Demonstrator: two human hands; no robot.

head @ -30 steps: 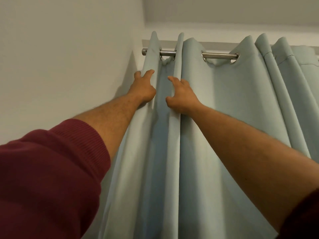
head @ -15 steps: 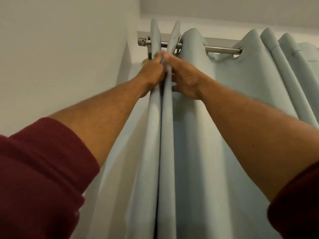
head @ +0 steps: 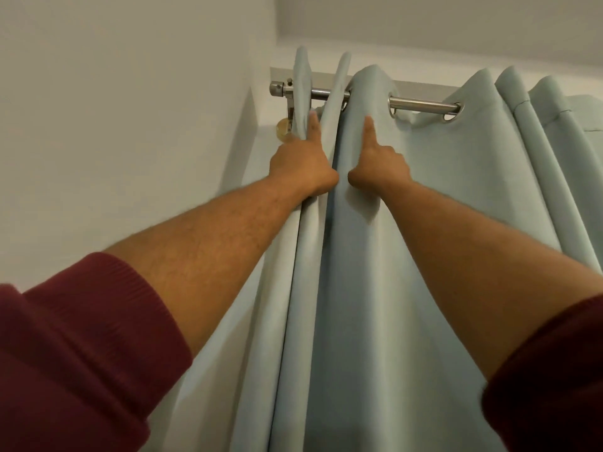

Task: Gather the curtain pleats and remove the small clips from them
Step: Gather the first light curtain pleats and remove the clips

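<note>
A pale blue eyelet curtain point(head: 375, 288) hangs in folds from a steel rod point(head: 421, 104). My left hand point(head: 301, 166) grips the two leftmost pleats point(head: 303, 76) just below the rod, its index finger straight up along the fold and its other fingers hidden behind the fabric. On the front of the third pleat point(head: 367, 89) lies my right hand point(head: 380, 168), index finger pointing up, other fingers bent, thumb at the fold's left edge. Whether it pinches fabric is hidden. No clip shows.
The rod ends at a bracket point(head: 288, 93) close to the white side wall point(head: 130, 125), with a pale round piece point(head: 282, 130) under it. More pleats point(head: 538, 132) hang to the right. A steel eyelet ring point(head: 452, 117) shows on the rod.
Both hands first closed together, pressing the two left pleats against each other near the rod. They have since dropped lower and parted, the right hand shifting onto the third pleat.
</note>
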